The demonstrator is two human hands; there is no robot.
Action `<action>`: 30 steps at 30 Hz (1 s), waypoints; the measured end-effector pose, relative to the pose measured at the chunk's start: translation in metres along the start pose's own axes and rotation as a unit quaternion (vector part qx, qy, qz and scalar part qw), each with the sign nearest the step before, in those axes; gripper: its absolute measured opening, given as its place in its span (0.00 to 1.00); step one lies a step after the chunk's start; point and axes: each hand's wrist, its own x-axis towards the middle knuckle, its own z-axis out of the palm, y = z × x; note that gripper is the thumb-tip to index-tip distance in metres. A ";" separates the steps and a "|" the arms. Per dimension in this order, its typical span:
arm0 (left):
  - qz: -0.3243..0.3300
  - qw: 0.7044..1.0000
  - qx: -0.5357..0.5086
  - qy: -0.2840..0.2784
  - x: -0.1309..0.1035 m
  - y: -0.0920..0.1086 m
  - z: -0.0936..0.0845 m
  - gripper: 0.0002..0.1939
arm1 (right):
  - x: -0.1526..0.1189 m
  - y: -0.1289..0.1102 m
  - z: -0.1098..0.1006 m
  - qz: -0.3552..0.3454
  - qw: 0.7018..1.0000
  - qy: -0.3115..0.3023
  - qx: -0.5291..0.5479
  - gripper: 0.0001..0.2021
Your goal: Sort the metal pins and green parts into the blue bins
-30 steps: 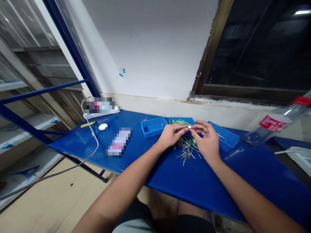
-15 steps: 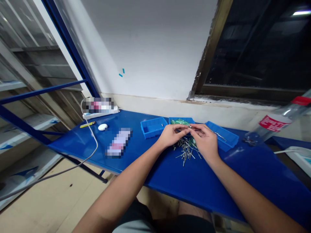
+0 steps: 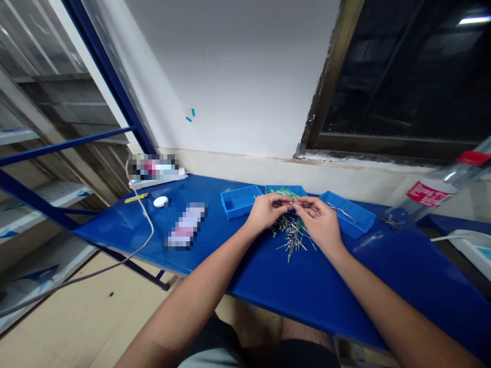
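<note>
My left hand and my right hand meet at the fingertips above the table, both closed in a pinch. Between them shows a small shiny metal piece, apparently a rivet, mostly hidden by the fingers. Just below lies a loose pile of thin-stemmed metal rivets, partly covered by my hands. Behind my fingers, a green plastic bag pokes out of the middle blue bin. Left of my left hand is another blue bin. The right blue bin holds several thin metal pins.
On the blue table, a blurred-out flat object, a white rounded object and a yellow cutter lie to the left. A cable hangs over the front edge. A plastic bottle stands at the right.
Both hands have shifted very slightly left, still pinched together over the pile. The whole view has also moved a little; the bins and pile look otherwise the same.
</note>
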 end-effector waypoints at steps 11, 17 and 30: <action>-0.056 0.980 -0.188 0.025 0.001 -0.005 0.008 0.16 | 0.001 -0.008 0.002 0.014 0.998 0.040 0.045 0.17; -0.022 0.988 -0.152 0.035 -0.003 0.000 0.008 0.14 | -0.003 -0.011 0.003 0.002 0.999 0.041 0.001 0.16; 0.061 0.913 0.393 0.084 -0.003 0.019 -0.029 0.09 | -0.008 -0.012 0.000 -0.141 0.936 -0.122 -0.298 0.09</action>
